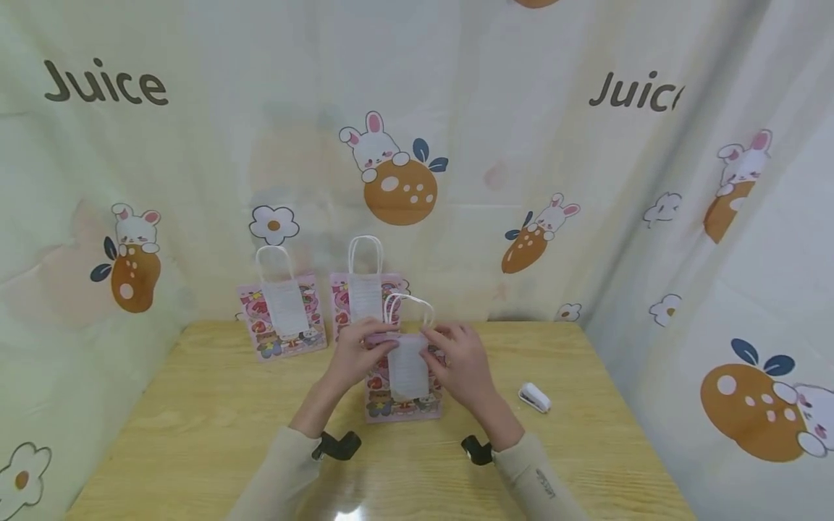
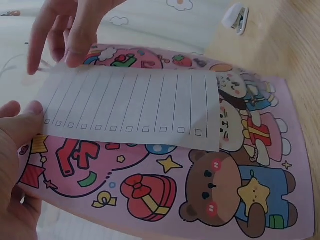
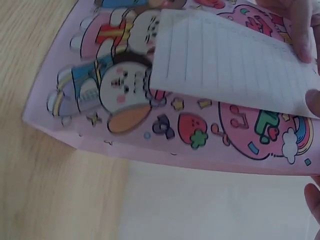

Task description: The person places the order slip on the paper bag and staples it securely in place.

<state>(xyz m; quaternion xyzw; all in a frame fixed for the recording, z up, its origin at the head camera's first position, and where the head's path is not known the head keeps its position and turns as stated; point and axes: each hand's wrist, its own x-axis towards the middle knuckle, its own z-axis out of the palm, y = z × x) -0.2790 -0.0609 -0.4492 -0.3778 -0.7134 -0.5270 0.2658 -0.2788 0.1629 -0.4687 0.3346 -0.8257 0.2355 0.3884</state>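
A pink cartoon paper gift bag [image 1: 404, 414] with white handles stands on the table between my hands. Against its front lies a lined white paper slip [image 1: 409, 376], with a column of small checkboxes in the left wrist view. My left hand [image 1: 355, 354] grips the bag's upper left edge, its thumb at the slip's top corner. On the other side, my right hand [image 1: 464, 362] pinches the slip and the bag's upper right edge between thumb and fingers. Fingers behind the bag are partly hidden.
Two similar gift bags stand at the back, one at the left [image 1: 247, 307] and one in the middle [image 1: 340, 297], each with a white slip on its front. A small white stapler [image 1: 535, 398] lies right of my right hand. A printed curtain [image 1: 495, 87] hangs behind the table.
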